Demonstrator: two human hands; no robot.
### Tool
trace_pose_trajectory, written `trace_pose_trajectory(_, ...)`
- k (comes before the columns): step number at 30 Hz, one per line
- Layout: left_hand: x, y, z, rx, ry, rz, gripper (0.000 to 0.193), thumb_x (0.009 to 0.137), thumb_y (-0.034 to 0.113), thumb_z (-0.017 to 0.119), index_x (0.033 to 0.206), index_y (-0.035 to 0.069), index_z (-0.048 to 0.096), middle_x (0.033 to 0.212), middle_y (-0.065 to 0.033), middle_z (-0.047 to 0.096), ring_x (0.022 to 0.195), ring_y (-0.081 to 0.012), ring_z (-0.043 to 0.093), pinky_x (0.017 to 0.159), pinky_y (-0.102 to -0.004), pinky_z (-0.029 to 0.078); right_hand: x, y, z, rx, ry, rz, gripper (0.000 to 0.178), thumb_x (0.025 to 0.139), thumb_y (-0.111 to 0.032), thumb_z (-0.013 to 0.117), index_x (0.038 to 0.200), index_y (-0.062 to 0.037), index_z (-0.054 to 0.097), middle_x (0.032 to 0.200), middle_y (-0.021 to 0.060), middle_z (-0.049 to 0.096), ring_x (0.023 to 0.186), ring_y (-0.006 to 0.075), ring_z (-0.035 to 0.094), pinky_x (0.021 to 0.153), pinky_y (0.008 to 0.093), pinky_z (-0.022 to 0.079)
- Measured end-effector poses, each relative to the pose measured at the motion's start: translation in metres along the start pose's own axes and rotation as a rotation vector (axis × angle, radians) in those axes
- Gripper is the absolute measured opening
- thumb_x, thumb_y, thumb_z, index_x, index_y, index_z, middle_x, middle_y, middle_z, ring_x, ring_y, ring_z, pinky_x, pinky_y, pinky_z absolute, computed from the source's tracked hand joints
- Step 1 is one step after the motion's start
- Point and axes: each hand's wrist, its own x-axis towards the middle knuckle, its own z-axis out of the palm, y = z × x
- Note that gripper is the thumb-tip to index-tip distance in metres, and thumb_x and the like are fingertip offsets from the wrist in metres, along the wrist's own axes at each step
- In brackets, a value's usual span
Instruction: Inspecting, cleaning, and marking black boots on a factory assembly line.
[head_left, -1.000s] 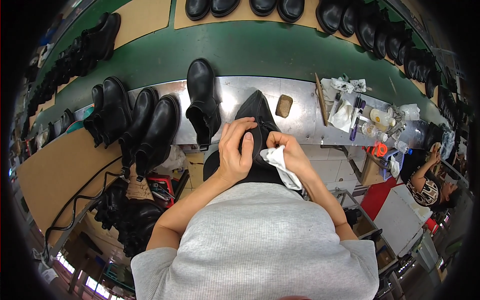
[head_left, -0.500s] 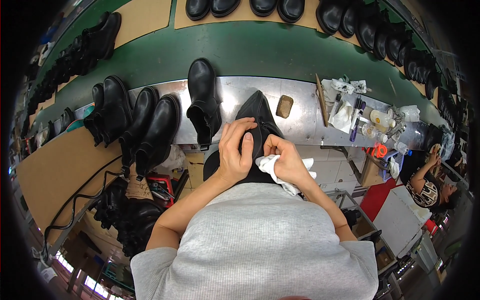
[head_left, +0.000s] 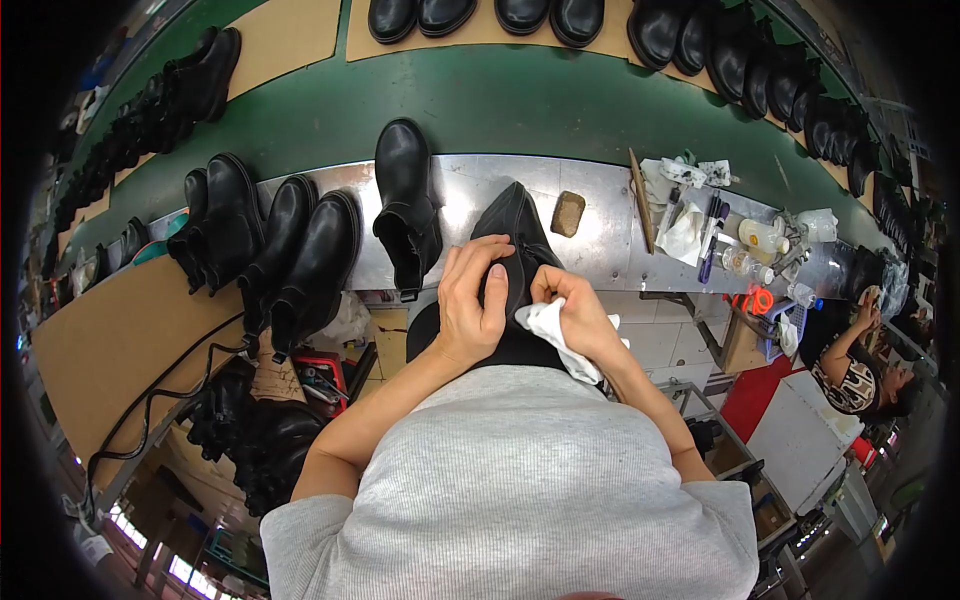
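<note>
A black leather boot (head_left: 508, 215) is held between my hands at the front edge of the metal bench, its sole side turned away from view. My left hand (head_left: 468, 308) wraps around its left side, with fingertips and thumb pressed against the leather. A white cloth (head_left: 550, 332) is gripped in my right hand (head_left: 582, 312), the fingers curled in against the boot's right side. Whether those fingertips pinch the leather too is hidden. Just left stands another black ankle boot (head_left: 405, 190), and a brown block (head_left: 568, 213) lies to the right.
Several black boots (head_left: 320, 255) stand at the left beside a cardboard sheet (head_left: 110, 350). Pens (head_left: 712, 235), bottles (head_left: 765, 237) and a wooden stick (head_left: 641, 200) lie at the right. Beyond runs a green surface (head_left: 500, 100) with boot rows. A co-worker (head_left: 850, 370) sits far right.
My right hand has shifted slightly and turned beside the boot, and the white cloth hangs differently from it. My left hand and the boot have hardly moved.
</note>
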Motion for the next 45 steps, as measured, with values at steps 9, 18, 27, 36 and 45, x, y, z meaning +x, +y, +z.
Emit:
trace_pose_trajectory(9, 0.0, 0.001, -0.001, 0.006, -0.004, 0.003, 0.024, 0.082, 0.009, 0.043, 0.092, -0.006, 0.059, 0.1, -0.0191, 0.061, 0.089, -0.0307, 0.057, 0.08, -0.0347, 0.043, 0.001, -0.003, -0.002, 0.029, -0.018, 0.004, 0.018, 0.074, -0.006, 0.063, 0.069, -0.0048, 0.045, 0.065, -0.0042, 0.044, 0.064, 0.0053, 0.041, 0.056, 0.0222, 0.034)
trace_pose_trajectory(18, 0.0, 0.0, -0.001, 0.003, -0.01, 0.009, 0.024, 0.083, 0.009, 0.043, 0.093, -0.006, 0.059, 0.101, -0.0188, 0.061, 0.09, -0.0302, 0.057, 0.081, -0.0346, 0.043, 0.007, 0.004, -0.005, 0.049, -0.051, -0.001, 0.02, 0.072, -0.006, 0.064, 0.071, -0.0068, 0.044, 0.067, -0.0052, 0.041, 0.064, 0.0052, 0.038, 0.057, 0.0201, 0.032)
trace_pose_trajectory(27, -0.001, -0.001, 0.0, 0.005, -0.01, 0.01, 0.024, 0.082, 0.009, 0.043, 0.093, -0.006, 0.059, 0.101, -0.0189, 0.061, 0.089, -0.0299, 0.057, 0.08, -0.0342, 0.043, 0.007, 0.008, -0.004, -0.033, -0.043, -0.094, 0.025, 0.075, -0.014, 0.065, 0.069, -0.0103, 0.041, 0.065, -0.0078, 0.037, 0.059, 0.0013, 0.035, 0.051, 0.0177, 0.028)
trace_pose_trajectory(36, -0.002, -0.003, 0.0, -0.028, -0.008, 0.015, 0.024, 0.085, 0.013, 0.045, 0.093, -0.005, 0.059, 0.102, -0.0198, 0.06, 0.087, -0.0334, 0.054, 0.078, -0.0371, 0.042, 0.007, 0.0, -0.006, 0.127, -0.062, 0.037, 0.025, 0.075, -0.014, 0.064, 0.067, -0.0105, 0.04, 0.065, -0.0076, 0.036, 0.06, 0.0013, 0.034, 0.051, 0.0183, 0.027)
trace_pose_trajectory(45, -0.002, -0.002, 0.0, -0.025, -0.012, 0.016, 0.024, 0.084, 0.012, 0.045, 0.093, -0.006, 0.059, 0.102, -0.0198, 0.06, 0.088, -0.0327, 0.054, 0.08, -0.0367, 0.042, 0.009, 0.005, -0.009, 0.171, -0.094, 0.051, 0.018, 0.075, -0.009, 0.059, 0.068, -0.0065, 0.043, 0.064, -0.0048, 0.039, 0.063, 0.0047, 0.036, 0.055, 0.0212, 0.031)
